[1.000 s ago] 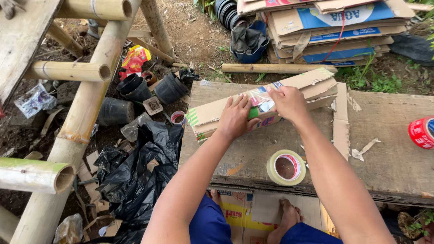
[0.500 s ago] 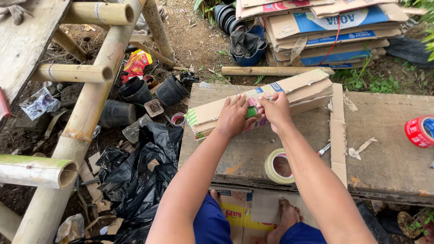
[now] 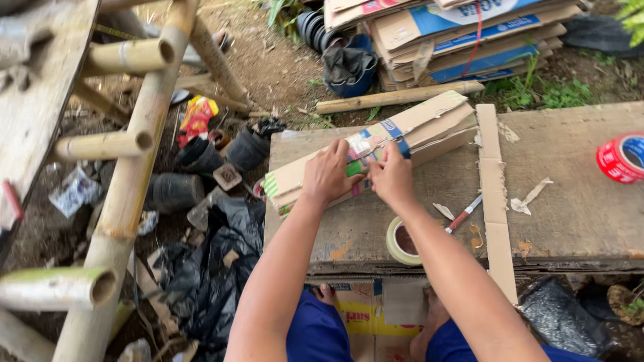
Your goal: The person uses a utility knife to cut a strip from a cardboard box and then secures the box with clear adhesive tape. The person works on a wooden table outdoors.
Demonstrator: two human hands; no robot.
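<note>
Figure: head view of a person seated at a wooden work table (image 3: 570, 201), both hands on a long flattened cardboard bundle (image 3: 429, 127) that lies aslant across the table's far left part. The left hand (image 3: 327, 175) is pressed palm-down on the cardboard, fingers bent over its upper face; the right hand (image 3: 392, 175) rests just beside it, fingertips pinched at the taped, printed patch (image 3: 362, 149) between the two hands. Compared with a second ago the hands have drawn together, from apart along the bundle to almost touching, and the right hand has slid left onto the patch; this suggests work now centres on one spot of the tape. Just below the right wrist sits a roll of pale tape (image 3: 403, 241), and to its right a thin red-handled tool (image 3: 463, 214); a loose cardboard strip (image 3: 495, 201) lies further right, and a red tape roll (image 3: 621, 157), cut by the frame edge, well apart. Whether the right fingertips actually hold a tape end cannot be told; the left palm hides whatever lies under it.
</note>
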